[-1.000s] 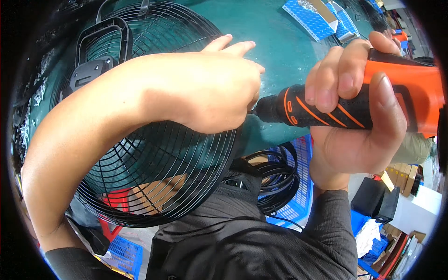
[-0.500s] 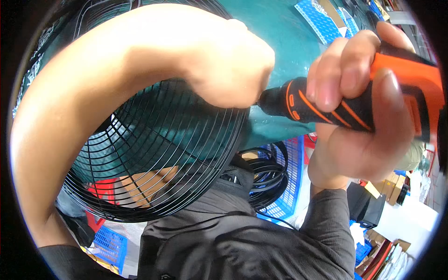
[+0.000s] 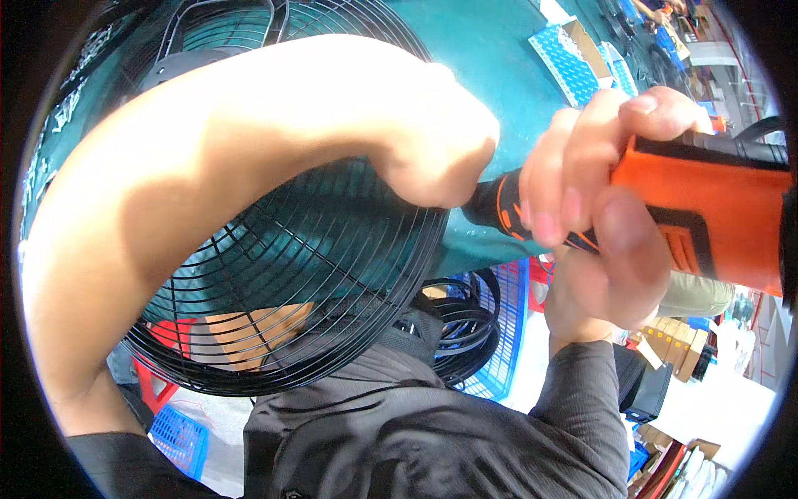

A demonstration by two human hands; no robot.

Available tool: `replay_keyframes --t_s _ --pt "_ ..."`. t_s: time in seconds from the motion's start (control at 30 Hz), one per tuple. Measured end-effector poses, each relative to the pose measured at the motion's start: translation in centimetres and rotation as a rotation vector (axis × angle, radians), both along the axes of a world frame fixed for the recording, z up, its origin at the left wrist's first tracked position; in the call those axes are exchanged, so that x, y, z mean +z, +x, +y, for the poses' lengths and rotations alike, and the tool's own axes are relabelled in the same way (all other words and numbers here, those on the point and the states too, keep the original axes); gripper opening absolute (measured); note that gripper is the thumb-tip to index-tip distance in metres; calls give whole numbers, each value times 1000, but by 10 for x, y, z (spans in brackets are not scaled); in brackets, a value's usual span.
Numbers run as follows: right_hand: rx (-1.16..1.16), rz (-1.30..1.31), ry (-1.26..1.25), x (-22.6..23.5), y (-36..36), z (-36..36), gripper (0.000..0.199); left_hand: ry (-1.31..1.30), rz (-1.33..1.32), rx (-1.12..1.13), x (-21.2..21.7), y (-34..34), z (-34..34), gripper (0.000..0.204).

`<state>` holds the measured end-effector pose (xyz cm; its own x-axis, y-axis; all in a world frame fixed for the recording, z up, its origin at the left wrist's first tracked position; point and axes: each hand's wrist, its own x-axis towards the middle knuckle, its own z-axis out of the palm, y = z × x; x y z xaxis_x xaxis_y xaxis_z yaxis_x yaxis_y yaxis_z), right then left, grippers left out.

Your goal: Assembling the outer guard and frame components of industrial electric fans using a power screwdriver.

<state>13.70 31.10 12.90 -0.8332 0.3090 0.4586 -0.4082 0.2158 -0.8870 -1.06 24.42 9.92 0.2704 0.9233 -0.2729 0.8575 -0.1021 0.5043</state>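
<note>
The cage, black wire, reaches from over the green bench to the person's dark shirt, its handle showing at the far side. The left hand is at its right rim; a second ago its fingers were spread forward, and now they are curled out of sight, so I cannot tell whether they are clamped on wire or on something small. The orange and black driver lies roughly level, and its dark nose, whose thin bit showed earlier, now ends right by that hand with the tip hidden. The right hand is wrapped round the driver, with more of the orange body bared behind it than half a second ago. Hand and nose together suggest the work is centred at this rim, though what the tip meets cannot be seen. Further out, black coils lie in a blue basket, and a blue patterned box stands at the bench's far side.
</note>
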Motion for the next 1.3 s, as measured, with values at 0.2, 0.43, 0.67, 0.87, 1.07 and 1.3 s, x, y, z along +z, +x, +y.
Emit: replay_keyframes --t_s 0.2,0.43,0.67,0.87,1.07,1.3 --pt "205 62 28 -6 -5 19 50 19 22 48 -1 1 1 32" --pt "59 237 -497 -7 13 53 40 618 244 232 46 23 -68 37" --pt "-450 172 -182 -23 51 44 33 763 570 680 20 96 -216 72" --pt "-489 170 -203 -34 46 28 32 898 663 837 -60 112 -273 85" --pt "-473 164 -175 -18 49 21 31 1036 676 787 -60 101 -272 86" --pt "-490 178 -171 -22 60 6 35 1054 624 760 -54 97 -273 82"
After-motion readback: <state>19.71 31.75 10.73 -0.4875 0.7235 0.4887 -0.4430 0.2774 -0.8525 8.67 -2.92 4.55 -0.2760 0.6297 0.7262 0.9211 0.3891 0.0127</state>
